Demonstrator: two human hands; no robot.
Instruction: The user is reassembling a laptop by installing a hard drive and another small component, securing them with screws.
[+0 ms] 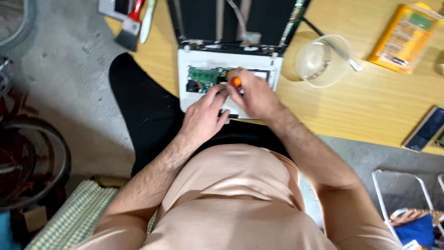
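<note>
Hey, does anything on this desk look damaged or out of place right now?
The white laptop lies opened up, its green circuit board exposed. The right hand holds an orange-handled screwdriver over it; the left hand rests on its casing. Nothing looks spilled.

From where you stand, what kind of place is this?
Probably a home workshop or garage. A laptop lies opened on a wooden table, its green board exposed, with a brush nearby. The floor is bare concrete, and a wheel stands at the left.
</note>
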